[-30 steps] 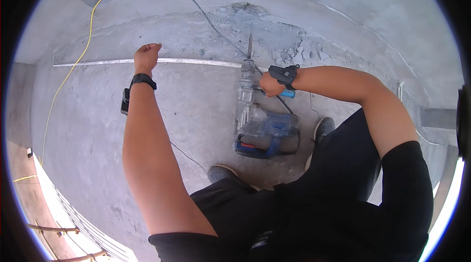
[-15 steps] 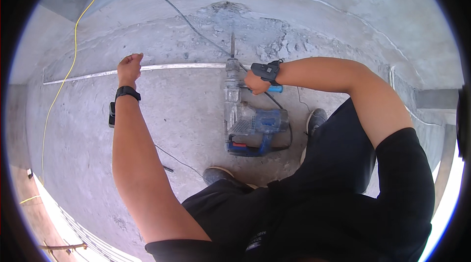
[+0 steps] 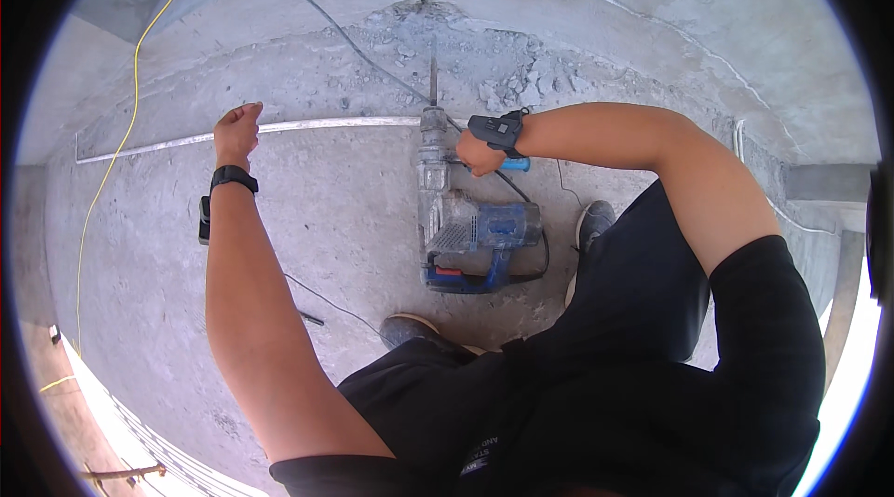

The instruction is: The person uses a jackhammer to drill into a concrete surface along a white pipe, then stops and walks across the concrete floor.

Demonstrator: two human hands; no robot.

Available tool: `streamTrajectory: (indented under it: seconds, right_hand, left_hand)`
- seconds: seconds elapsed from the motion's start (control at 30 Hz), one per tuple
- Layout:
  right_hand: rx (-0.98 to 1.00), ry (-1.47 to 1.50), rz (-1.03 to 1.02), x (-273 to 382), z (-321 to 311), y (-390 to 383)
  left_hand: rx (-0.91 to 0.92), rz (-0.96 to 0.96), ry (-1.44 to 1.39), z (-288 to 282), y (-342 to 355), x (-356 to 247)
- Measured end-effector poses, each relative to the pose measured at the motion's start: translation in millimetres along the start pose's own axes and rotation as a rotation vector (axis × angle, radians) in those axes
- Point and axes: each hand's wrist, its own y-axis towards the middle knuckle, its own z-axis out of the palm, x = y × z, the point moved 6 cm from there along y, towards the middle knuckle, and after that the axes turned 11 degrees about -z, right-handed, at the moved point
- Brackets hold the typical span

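Observation:
A blue and grey demolition hammer [image 3: 447,208] lies on the dusty concrete floor in front of me. Its chisel bit [image 3: 433,73] points away toward broken concrete. My right hand [image 3: 479,154] is closed around the blue side handle [image 3: 515,164], near the tool's front end. Off to the left of the hammer, my left hand [image 3: 237,132] is raised with its fingers curled and fingertips pressed together. Whether anything small is between them I cannot make out. Both wrists wear black straps with small devices.
Concrete rubble [image 3: 535,82] lies by the wall base. A long pale strip [image 3: 326,123] crosses the floor behind the hammer. A grey cable [image 3: 349,39] runs from the wall to the tool; a yellow cord [image 3: 136,78] hangs at left. My shoes [image 3: 406,327] flank the hammer's rear.
The whole scene has shifted slightly left in the view. My right hand stays on the side handle, and my left hand keeps its curled pose.

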Motion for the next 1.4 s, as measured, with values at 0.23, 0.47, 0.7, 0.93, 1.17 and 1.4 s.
streamTrajectory:
  seconds: [0.23,0.47,0.7,0.93,1.17,1.4]
  right_hand:
    - [0.048,-0.007,0.035,-2.0,1.9,-2.7]
    - [0.085,-0.044,0.015,3.5,-5.0,-1.6]
    - [0.03,-0.036,0.009,-1.5,-0.5,-2.1]
    - [0.053,-0.006,0.051,2.0,-6.4,-4.5]
    - [0.039,-0.012,0.043,3.5,-9.4,-5.9]
    - [0.041,-0.009,0.046,5.1,-12.0,-6.8]
  left_hand:
    - [-0.012,0.011,-0.044,2.6,-1.1,-2.2]
    - [-0.023,0.007,-0.014,-0.5,-1.3,-1.0]
    - [-0.013,0.004,-0.008,1.2,0.8,-3.1]
    - [-0.003,-0.003,0.024,2.0,-1.4,-3.2]
    - [-0.01,0.022,-0.04,2.5,-2.1,-3.7]
    - [-0.009,0.023,-0.04,2.4,0.2,-3.8]
